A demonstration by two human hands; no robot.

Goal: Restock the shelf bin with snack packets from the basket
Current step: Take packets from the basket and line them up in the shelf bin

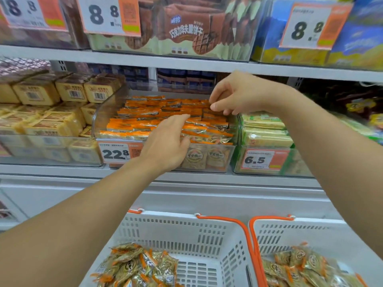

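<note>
A clear shelf bin on the middle shelf is packed with rows of orange-and-gold snack packets. My left hand lies flat over the packets at the bin's front right, fingers pressed on them. My right hand hovers over the back right rows, its thumb and fingers pinched at a packet's edge. Below, a white basket with orange handles holds a heap of the same packets. A second white basket on the right holds more packets.
Bins of yellow packets stand left of the target bin, green-and-yellow packets to its right. Price tags read 22.8 and 6.5. The upper shelf overhangs my hands closely.
</note>
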